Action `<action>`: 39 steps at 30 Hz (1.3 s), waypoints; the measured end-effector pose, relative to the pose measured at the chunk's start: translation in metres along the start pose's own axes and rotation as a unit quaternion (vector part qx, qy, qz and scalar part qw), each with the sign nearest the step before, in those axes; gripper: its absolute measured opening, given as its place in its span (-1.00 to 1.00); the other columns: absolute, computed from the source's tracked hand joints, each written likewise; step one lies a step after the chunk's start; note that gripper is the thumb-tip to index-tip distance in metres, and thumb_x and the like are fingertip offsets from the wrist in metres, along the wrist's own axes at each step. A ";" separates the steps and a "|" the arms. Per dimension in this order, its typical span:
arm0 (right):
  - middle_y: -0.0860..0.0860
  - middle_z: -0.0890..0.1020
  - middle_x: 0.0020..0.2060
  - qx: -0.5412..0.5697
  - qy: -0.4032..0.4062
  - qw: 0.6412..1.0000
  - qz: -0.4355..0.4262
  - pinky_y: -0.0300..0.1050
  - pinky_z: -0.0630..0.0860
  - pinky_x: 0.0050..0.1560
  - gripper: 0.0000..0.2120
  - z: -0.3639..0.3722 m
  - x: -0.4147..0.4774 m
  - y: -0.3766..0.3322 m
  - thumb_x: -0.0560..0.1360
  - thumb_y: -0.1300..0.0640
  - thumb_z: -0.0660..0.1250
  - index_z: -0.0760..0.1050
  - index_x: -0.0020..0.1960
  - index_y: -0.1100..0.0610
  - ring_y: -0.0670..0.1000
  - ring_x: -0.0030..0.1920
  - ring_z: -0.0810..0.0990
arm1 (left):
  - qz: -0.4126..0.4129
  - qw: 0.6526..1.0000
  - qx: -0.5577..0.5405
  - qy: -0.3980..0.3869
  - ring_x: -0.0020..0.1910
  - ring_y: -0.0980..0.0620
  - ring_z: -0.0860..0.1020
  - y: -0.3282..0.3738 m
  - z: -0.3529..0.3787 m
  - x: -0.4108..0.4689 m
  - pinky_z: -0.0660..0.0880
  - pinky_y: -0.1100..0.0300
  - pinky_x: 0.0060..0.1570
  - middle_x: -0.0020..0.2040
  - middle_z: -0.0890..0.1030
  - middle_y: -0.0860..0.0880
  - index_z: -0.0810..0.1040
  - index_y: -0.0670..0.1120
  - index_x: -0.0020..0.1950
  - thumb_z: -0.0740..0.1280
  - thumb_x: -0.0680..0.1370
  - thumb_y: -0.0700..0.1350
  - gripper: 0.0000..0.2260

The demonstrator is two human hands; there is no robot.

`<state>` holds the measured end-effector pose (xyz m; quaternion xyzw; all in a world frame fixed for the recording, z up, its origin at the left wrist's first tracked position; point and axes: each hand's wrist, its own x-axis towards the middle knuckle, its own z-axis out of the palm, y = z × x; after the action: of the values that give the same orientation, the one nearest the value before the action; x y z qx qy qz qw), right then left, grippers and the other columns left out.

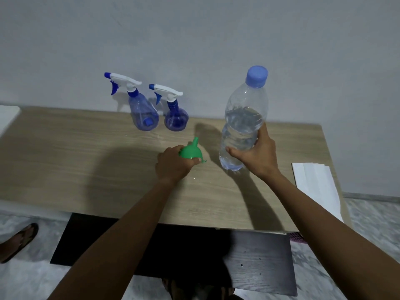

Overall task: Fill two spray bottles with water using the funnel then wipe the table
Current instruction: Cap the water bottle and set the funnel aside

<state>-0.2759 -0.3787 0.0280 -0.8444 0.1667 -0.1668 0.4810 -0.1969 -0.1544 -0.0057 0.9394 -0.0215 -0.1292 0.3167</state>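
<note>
Two blue see-through spray bottles stand at the back of the wooden table (pixel 75 159), the taller one (pixel 142 113) left of the rounder one (pixel 176 116), both with white trigger heads screwed on. My left hand (pixel 173 164) grips a green funnel (pixel 191 151) lying on the table in front of them, its spout pointing away from me. My right hand (pixel 258 153) holds a large clear water bottle (pixel 243 124) with a blue cap on, upright and partly full, just above the table.
A folded white cloth (pixel 316 187) lies at the table's right edge. A white object (pixel 7 118) sits at the far left. The wall is close behind the bottles. A sandalled foot (pixel 17 241) shows on the floor at left.
</note>
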 end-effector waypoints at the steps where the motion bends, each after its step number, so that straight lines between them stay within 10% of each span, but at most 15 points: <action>1: -0.19 0.64 0.02 0.000 0.004 1.000 0.002 0.08 0.63 0.07 -0.22 0.001 0.002 -0.001 0.22 -0.06 0.65 0.36 0.34 -0.12 -0.06 0.03 0.66 | 0.000 1.000 -0.014 0.011 0.06 -0.10 0.60 0.000 0.003 0.001 0.56 -0.05 0.12 -0.01 0.67 0.06 0.61 0.10 0.08 0.36 0.18 0.44 -0.39; 12: -0.27 0.60 -0.10 0.004 0.083 0.997 0.000 0.09 0.64 -0.01 -0.32 0.033 0.077 -0.010 0.22 -0.08 0.63 0.34 0.22 -0.22 -0.05 -0.05 0.65 | 0.034 0.978 0.040 0.200 0.12 -0.19 0.49 0.036 0.051 0.068 0.45 -0.03 0.08 0.13 0.57 -0.01 0.57 0.04 0.19 0.44 0.39 0.20 -0.56; 26: -0.07 0.57 0.28 0.004 0.031 0.999 -0.040 0.05 0.64 0.16 -0.10 0.043 0.123 0.006 0.28 -0.09 0.63 0.24 0.48 -0.03 0.04 0.23 0.60 | -0.001 0.991 0.022 0.135 0.02 -0.08 0.67 0.045 0.069 0.113 0.39 0.15 -0.17 0.03 0.67 -0.02 0.55 0.03 0.14 0.44 0.47 0.24 -0.62; 39: -0.01 0.39 0.50 -0.042 0.021 0.997 0.059 0.19 0.50 0.34 -0.12 0.033 0.064 0.044 0.37 -0.27 0.52 0.22 0.56 -0.09 0.05 0.43 0.43 | 0.057 0.992 0.035 0.104 0.09 -0.22 0.65 0.043 0.050 0.057 0.56 -0.02 0.06 0.09 0.70 -0.14 0.52 0.02 0.38 0.41 0.51 0.20 -0.50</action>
<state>-0.2095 -0.4032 -0.0180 -0.8487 0.2330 -0.1492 0.4507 -0.1526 -0.2248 -0.0314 0.9554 -0.0461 -0.0113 0.2914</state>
